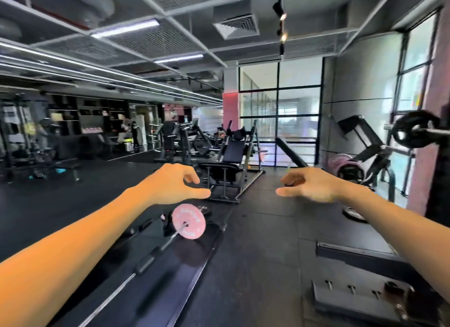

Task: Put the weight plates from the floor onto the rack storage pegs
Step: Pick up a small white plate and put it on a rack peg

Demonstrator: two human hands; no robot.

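We held our left hand (174, 184) and right hand (310, 185) out in the air, fingers loose and holding nothing. A pink plate (189, 224) sat on a bar (136, 269) on the floor (255, 253) below.

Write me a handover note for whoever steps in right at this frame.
Left hand: empty, fingers loosely curled, held out in the air.
Right hand: empty too, held out, blurred.
Pink plate: on the barbell lying on the floor.
Dark plate: flat on the floor, right.
Black plate: already up on a bar, far right.
Nothing in hand; floor plates remain.
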